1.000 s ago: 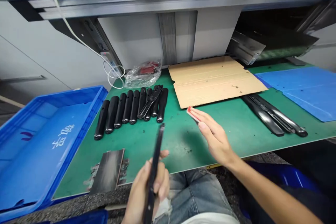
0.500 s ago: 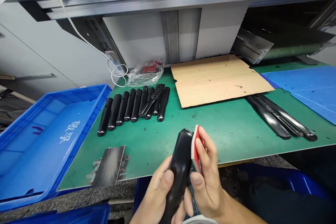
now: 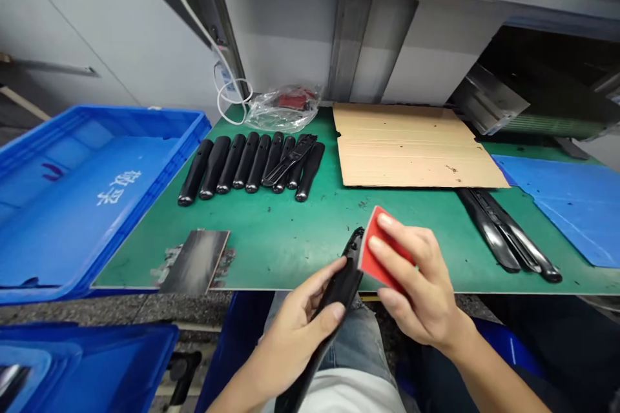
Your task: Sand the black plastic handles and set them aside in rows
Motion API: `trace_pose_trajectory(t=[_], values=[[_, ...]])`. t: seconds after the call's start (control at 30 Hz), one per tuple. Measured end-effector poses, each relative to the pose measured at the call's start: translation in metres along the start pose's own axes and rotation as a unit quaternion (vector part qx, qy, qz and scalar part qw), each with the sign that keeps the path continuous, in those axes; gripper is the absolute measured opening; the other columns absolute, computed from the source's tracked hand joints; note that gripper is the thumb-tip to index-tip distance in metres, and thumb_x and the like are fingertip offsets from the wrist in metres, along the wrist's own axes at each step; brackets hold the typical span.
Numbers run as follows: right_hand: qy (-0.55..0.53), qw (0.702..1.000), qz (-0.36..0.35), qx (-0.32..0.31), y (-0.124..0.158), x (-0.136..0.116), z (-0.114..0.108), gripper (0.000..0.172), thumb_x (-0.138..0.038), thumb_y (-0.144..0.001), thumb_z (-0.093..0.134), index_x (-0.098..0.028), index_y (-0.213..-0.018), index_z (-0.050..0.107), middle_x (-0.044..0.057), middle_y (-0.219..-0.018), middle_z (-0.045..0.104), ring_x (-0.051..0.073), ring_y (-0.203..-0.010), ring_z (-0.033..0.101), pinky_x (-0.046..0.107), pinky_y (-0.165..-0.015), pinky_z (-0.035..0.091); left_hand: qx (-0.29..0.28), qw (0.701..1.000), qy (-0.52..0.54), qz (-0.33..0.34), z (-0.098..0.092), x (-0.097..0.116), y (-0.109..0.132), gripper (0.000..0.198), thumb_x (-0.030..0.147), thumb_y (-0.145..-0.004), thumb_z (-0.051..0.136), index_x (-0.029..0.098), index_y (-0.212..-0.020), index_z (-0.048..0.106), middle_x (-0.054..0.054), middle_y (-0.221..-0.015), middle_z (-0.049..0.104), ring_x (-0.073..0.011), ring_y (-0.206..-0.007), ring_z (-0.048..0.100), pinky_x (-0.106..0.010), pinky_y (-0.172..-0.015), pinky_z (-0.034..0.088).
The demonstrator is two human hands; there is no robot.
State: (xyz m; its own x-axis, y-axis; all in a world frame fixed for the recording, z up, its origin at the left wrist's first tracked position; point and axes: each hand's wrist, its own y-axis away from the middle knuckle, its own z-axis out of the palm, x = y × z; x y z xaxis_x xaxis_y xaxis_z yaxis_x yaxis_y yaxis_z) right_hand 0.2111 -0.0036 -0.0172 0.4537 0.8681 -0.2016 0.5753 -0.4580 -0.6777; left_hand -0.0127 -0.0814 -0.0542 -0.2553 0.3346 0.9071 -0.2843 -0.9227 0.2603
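My left hand (image 3: 303,335) is closed around a long black plastic shell (image 3: 345,281), tilted so that its hollow inner side faces up. Its lower end runs down past my wrist. Between the fingers and thumb of my right hand (image 3: 426,287) is a thin red sanding pad (image 3: 372,264) with a pale edge. The pad's edge is at the upper side of the shell; whether they touch I cannot tell. Several similar black shells (image 3: 252,164) lie in a row on the green table (image 3: 281,251), with a narrow, open-framed black part (image 3: 290,161) across them.
On the left stands a blue crate (image 3: 159,174). A dark flat plate (image 3: 196,261) lies near the table's front edge. Farther back are a clear plastic bag (image 3: 281,113) and a cardboard sheet (image 3: 411,148). To the right are more black parts (image 3: 508,232) and a blue sheet (image 3: 571,206).
The shell has turned from its smooth outer side to its hollow side. My right hand has rotated and moved right, so the pad's red face now shows. The camera view has shifted.
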Motion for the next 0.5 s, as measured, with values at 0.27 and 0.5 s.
trace_pose_trajectory(t=[0.27,0.5], values=[[-0.021,0.982,-0.170,-0.080,0.020,-0.031,0.034,0.041,-0.025,-0.110,0.042,-0.018,-0.145,0.062,0.008,-0.169,0.037,0.023,-0.113,0.065,0.041,-0.080,0.048,-0.064,0.927,0.366,-0.042,0.005,0.005,-0.012,0.045,0.035,-0.083,0.088,0.020,-0.125,0.079,-0.002,-0.084,0.068,-0.0056,-0.064,0.055,-0.015,-0.066,0.045],[-0.055,0.982,-0.159,-0.087,-0.005,-0.039,0.058,0.043,-0.028,-0.109,0.048,-0.035,-0.150,0.057,0.003,-0.139,0.071,0.022,-0.104,0.071,0.037,-0.071,0.053,0.045,0.907,0.417,-0.017,-0.013,0.017,-0.013,0.043,0.032,-0.077,0.091,0.019,-0.116,0.079,0.004,-0.062,0.056,-0.0050,-0.050,0.049,-0.015,-0.054,0.043]])
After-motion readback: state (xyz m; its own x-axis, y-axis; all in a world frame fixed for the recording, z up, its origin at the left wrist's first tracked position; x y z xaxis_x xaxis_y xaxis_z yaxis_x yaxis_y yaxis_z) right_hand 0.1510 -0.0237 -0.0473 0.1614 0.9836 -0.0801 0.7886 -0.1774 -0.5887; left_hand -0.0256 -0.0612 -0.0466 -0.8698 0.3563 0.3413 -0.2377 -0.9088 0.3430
